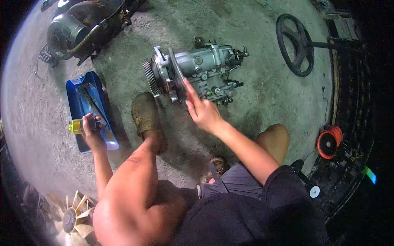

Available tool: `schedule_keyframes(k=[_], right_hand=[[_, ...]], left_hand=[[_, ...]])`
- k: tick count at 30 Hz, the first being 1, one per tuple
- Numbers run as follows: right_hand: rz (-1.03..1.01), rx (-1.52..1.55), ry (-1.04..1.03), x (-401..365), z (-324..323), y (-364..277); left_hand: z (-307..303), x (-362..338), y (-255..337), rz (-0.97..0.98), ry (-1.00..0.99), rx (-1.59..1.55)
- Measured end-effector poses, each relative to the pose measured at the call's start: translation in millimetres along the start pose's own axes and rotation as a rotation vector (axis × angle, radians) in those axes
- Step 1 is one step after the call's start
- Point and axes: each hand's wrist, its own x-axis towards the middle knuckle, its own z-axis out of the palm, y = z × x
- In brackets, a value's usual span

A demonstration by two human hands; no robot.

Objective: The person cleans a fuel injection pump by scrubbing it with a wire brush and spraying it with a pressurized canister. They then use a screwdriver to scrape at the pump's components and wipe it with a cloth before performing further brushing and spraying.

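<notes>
My right hand (205,115) is closed with its index finger pointing forward, at the near end of a long thin grey bar (176,65), smeared by motion, which overlaps the flange of a metal injection pump (197,61). The pump lies on the floor with its toothed gear (151,78) toward the left. My left hand (91,133) is wrapped round a small yellow-and-dark handheld thing (77,126) above a blue plastic tray (74,110). In that tray lies a long dark stick-like piece (92,100).
A large greasy engine part (69,35) sits at the upper left. A steering wheel (293,45) on its column stands at the upper right. An orange-red reel (329,142) is at the right edge, and a fan (69,219) at the lower left. My shoe (145,110) is just below the pump.
</notes>
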Motion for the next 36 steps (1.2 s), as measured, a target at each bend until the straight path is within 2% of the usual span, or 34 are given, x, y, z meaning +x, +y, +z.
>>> schedule_keyframes(k=[2,4,8,11,15,19,23,26,27,30,31,34,35,36], right_hand=[[0.017,-0.033,0.005,17.4,-1.8,-7.9],[0.058,0.123,0.036,-2.2,10.2,-11.4],[0.128,0.004,0.012,-64.6,26.1,-6.0],[0.317,-0.209,-0.140,-60.9,10.2,-14.1],[0.272,-0.141,-0.012,-16.6,5.3,-20.9],[0.294,-0.087,-0.078,-44.6,11.9,-27.3],[0.343,-0.125,-0.120,-70.3,20.0,-17.9],[0.283,-0.125,-0.084,-32.4,7.2,-19.0],[0.329,-0.134,-0.139,-20.2,3.5,-24.0],[0.237,-0.122,-0.035,12.7,-0.7,-18.4],[0.278,-0.127,-0.050,20.9,-5.1,-24.1],[0.300,-0.083,-0.070,1.5,-8.6,-29.4],[0.244,-0.128,-0.078,-23.6,-3.0,-26.7],[0.311,-0.175,-0.161,-47.2,-3.4,-27.0]], left_hand=[[2.9,-4.2,-0.2,0.005,-0.026,0.035],[7.3,-5.8,-3.0,0.027,-0.021,0.065],[3.9,-10.3,-7.5,-0.028,0.010,0.115],[2.2,-10.8,-4.5,-0.060,-0.017,0.035],[9.9,-9.3,-2.6,-0.036,-0.008,0.066],[4.7,-20.8,-2.3,-0.020,-0.028,0.124],[-7.1,-22.9,-11.9,-0.118,0.018,0.049],[3.7,-20.2,-4.2,-0.117,0.024,0.031],[8.0,-17.5,-2.7,-0.105,0.018,0.054],[11.3,-16.7,-4.9,-0.107,-0.051,0.100],[14.0,-17.3,-5.9,-0.094,-0.063,0.122],[17.3,-19.0,-9.1,-0.042,-0.056,0.105],[16.2,-18.8,-13.1,-0.043,-0.038,0.109],[15.5,-18.6,-15.2,-0.048,-0.021,0.112]])
